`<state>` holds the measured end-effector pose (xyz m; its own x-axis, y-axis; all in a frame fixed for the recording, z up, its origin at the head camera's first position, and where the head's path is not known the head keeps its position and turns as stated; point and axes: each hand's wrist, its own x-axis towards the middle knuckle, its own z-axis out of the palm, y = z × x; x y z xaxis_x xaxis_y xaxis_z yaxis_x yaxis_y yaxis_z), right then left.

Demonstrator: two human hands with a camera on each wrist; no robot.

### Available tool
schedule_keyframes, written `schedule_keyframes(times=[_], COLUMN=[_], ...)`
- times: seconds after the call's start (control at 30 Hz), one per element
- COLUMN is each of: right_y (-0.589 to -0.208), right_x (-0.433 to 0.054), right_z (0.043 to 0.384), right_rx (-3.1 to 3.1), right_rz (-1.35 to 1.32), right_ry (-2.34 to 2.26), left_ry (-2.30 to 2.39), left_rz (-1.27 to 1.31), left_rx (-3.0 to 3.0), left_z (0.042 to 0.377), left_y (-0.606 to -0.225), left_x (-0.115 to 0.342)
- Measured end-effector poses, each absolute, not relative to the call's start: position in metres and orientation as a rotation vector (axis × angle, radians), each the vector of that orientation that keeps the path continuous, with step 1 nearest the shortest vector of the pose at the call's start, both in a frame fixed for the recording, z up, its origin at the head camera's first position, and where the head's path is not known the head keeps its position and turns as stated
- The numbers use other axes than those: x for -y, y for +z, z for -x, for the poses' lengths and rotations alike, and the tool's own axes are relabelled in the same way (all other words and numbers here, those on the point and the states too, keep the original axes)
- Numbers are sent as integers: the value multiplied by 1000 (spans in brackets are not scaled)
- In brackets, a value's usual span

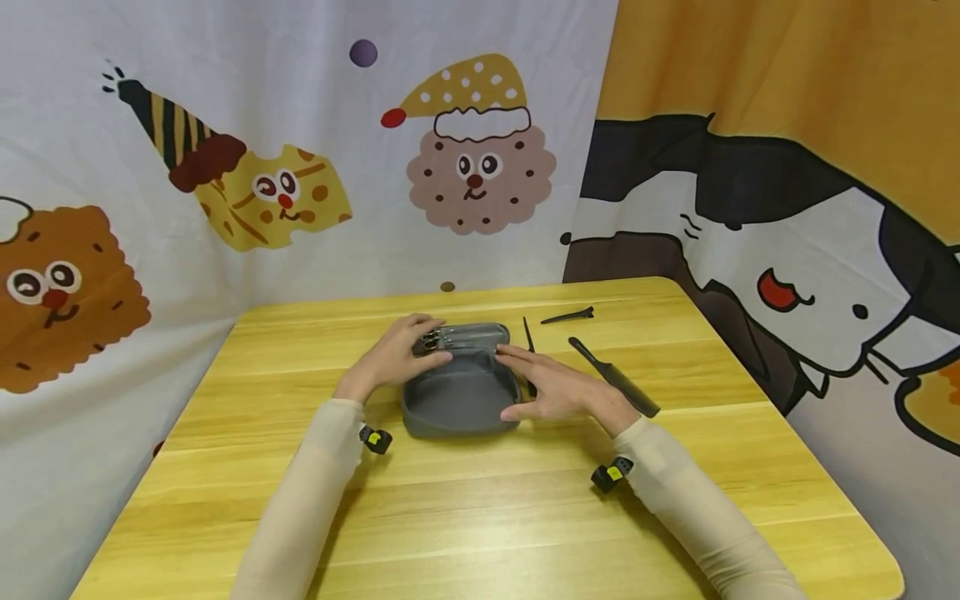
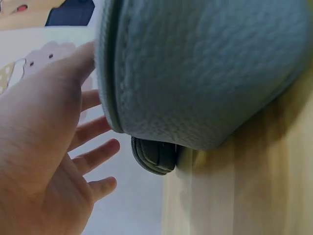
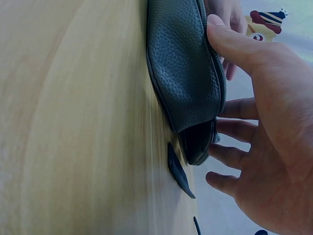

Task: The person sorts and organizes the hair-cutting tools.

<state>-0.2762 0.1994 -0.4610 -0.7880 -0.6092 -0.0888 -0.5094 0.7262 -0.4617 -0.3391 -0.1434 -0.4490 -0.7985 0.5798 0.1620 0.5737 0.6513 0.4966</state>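
Observation:
A grey zip case (image 1: 450,423) with a pebbled surface stands unzipped on the table, its lid folded back toward the far side. Inside the lid is a clear pocket (image 1: 474,336), with small shiny metal pieces (image 1: 431,340) at its left end. My left hand (image 1: 390,357) is at the case's left side, thumb over the rim and fingers spread beside the lid. At the right side, my right hand (image 1: 558,389) has its thumb on the zipper edge and its fingers extended toward the lid hinge. In the right wrist view, the case's leathery wall (image 3: 183,63) shows beside the thumb.
On the wooden table (image 1: 450,533), a black comb (image 1: 618,382) lies right of the right hand. A black hair clip (image 1: 567,316) is farther back. Partly hidden behind the right fingers is a slim black pointed thing (image 1: 528,333). A printed curtain (image 1: 300,75) hangs behind.

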Motion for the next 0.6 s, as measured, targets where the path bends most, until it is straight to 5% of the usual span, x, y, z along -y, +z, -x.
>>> schedule_keyframes(times=[0.6], right_y=[-460], right_x=[-200], right_z=[274], right_rx=[-2703], right_rz=[897], right_ry=[-605], left_ry=[645], left_rz=[-1110], left_rx=[-2884], left_z=[280], left_y=[-456], left_x=[154])
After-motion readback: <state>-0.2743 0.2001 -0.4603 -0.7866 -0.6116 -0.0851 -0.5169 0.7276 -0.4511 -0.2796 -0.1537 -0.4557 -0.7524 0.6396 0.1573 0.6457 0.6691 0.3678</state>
